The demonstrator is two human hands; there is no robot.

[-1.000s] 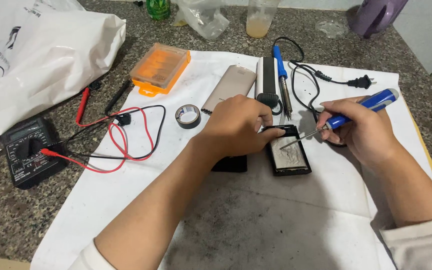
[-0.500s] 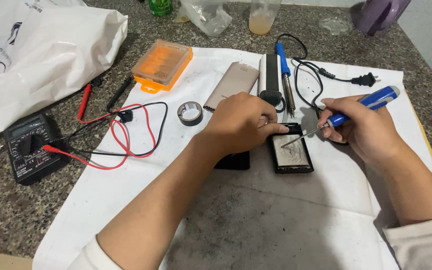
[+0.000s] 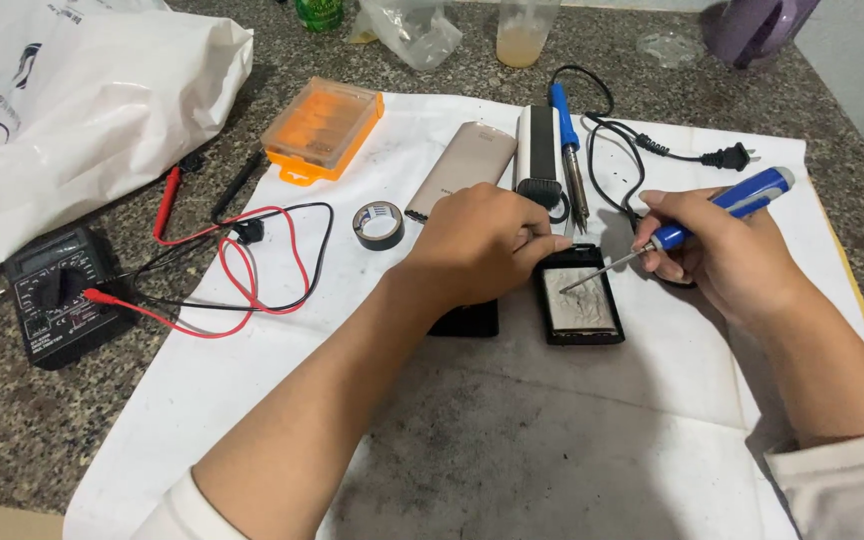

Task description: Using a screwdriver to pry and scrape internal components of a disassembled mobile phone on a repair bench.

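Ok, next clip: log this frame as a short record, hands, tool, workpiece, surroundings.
left hand: steadies the top edge of the black case
right hand: holds the blue screwdriver, tip on the case's grey inside
surface: white cloth on a stone counter
left of hands: tape roll, orange box, multimeter
behind: soldering iron

The screwdriver [image 3: 717, 208] has a shiny blue plastic handle; its thin shaft is metal. The white cloth [image 3: 512, 440] looks rough.

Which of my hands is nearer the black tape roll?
Left. The left hand lies just right of the black tape roll; the right hand, holding the blue-handled screwdriver, is farther right.
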